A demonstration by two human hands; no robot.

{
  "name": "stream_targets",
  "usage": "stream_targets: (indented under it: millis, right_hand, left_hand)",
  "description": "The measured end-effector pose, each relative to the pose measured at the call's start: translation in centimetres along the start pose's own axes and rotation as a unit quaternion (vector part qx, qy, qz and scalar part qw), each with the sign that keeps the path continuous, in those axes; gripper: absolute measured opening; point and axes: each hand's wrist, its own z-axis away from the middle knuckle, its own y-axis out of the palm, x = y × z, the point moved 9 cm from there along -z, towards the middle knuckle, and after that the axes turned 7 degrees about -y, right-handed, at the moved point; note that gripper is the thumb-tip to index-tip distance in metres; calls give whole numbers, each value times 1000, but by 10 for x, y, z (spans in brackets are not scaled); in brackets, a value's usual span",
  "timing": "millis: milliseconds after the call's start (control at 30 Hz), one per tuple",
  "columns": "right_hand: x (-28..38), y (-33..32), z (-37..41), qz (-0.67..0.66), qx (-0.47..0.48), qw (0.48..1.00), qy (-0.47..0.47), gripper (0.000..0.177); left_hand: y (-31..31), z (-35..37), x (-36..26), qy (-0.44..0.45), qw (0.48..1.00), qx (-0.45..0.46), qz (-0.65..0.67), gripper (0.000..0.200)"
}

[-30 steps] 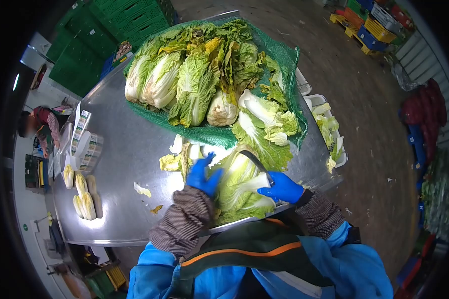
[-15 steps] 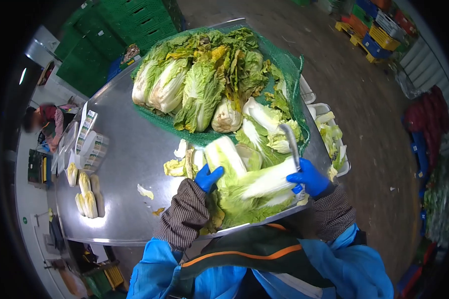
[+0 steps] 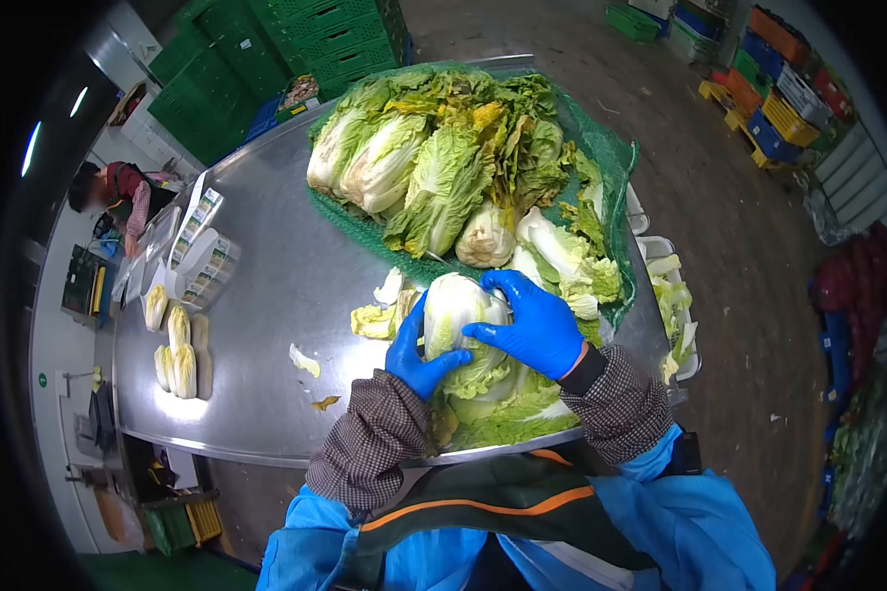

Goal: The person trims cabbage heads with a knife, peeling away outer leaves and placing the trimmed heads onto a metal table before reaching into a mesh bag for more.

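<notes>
A pale napa cabbage [image 3: 455, 307] is at the front edge of the metal table, its white base pointing away from me. My left hand [image 3: 419, 357], in a blue glove, is closed round its left side. From the right, my right hand [image 3: 534, 328], gloved the same, grips the cabbage with thumb and fingers. No knife blade shows clearly; the space under my right palm is hidden. Loose green leaves [image 3: 517, 422] lie beneath the cabbage. Just beyond it, several larger untrimmed napa cabbages [image 3: 442, 187] sit on a green net sack [image 3: 375, 236].
Trimmed cabbages [image 3: 179, 366] and label rolls [image 3: 207, 268] are on the table's left side. A crate of leaf scraps [image 3: 695, 340] stands off the right edge. Green crates [image 3: 330, 39] are stacked behind. Another person [image 3: 133, 202] is at the far left.
The knife in my right hand has gone from clear view, and that hand has moved left onto the cabbage. The loose leaf it was near is no longer held up. My view has shifted slightly.
</notes>
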Motion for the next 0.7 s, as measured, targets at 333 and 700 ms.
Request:
stream_targets:
  millis: [333, 700]
  right_hand:
    - [-127, -33, 47, 32, -134, 977, 162, 25]
    - [-32, 58, 0, -313, 127, 923, 182, 65]
  left_hand:
    - [-53, -10, 74, -26, 877, 10, 480, 57]
    - [0, -4, 55, -94, 674, 274, 679, 68]
